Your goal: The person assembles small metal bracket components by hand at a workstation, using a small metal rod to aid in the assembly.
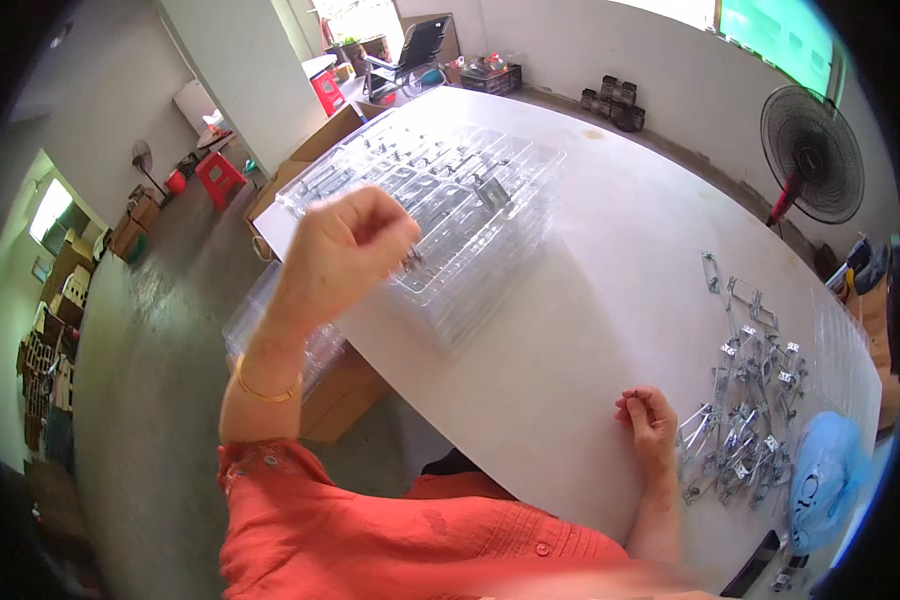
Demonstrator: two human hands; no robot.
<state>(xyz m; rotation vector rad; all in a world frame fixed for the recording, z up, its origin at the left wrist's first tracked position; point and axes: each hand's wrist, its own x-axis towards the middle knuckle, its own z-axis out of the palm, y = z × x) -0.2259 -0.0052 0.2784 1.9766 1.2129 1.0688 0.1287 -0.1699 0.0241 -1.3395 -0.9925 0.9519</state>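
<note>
My left hand (355,245), a yellow bangle on its wrist, is raised over the near left corner of a stack of clear plastic trays (480,290). Its fingers are pinched together, and small dark metal bits show just below the fingertips; whether they are held or lie in the tray I cannot tell. Rows of small metal fittings lie in the top tray's compartments, one shiny fitting (493,193) sticking up at the right. My right hand (650,418) rests on the white table with curled fingers, just left of a loose pile of metal fittings (750,430). What it holds, if anything, is hidden.
A blue plastic bag (828,475) lies right of the pile, near clear trays (845,350) at the table's right edge. Cardboard boxes (345,400) and more clear trays stand below the left edge. A black fan (812,155) stands beyond the table's far right side.
</note>
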